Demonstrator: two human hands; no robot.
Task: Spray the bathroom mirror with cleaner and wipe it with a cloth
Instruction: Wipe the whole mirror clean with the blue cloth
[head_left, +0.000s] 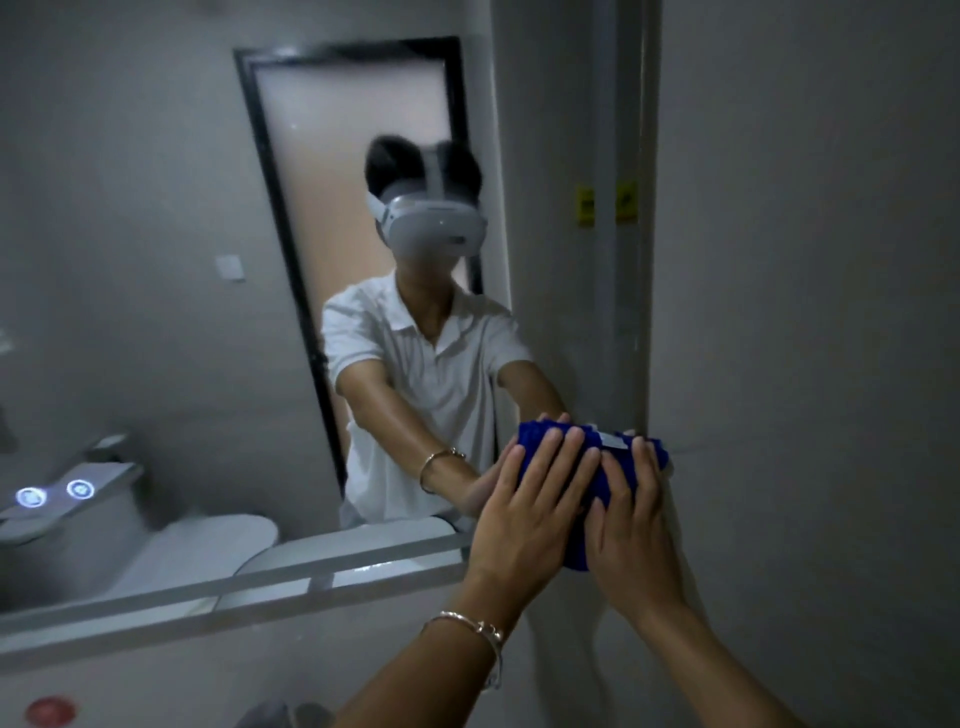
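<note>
dim, soft-focus view, wide-angle bending at the edges, corners dark.

my bare left hand (530, 499) lies flat on a bumpy dark blue cloth (537, 439), its fingers straight, a little spread, pointing up and slightly to the right. my bare right hand (631, 519) lies close against it on the same cloth, palm down, fingers straight and reaching to the cloth's upper edge. both arms are stretched out in front of me and bare to where they leave the view, the left forearm rising from low centre, the right from the lower right corner. a thin silver bracelet (483, 631) sits on my left wrist.
</note>
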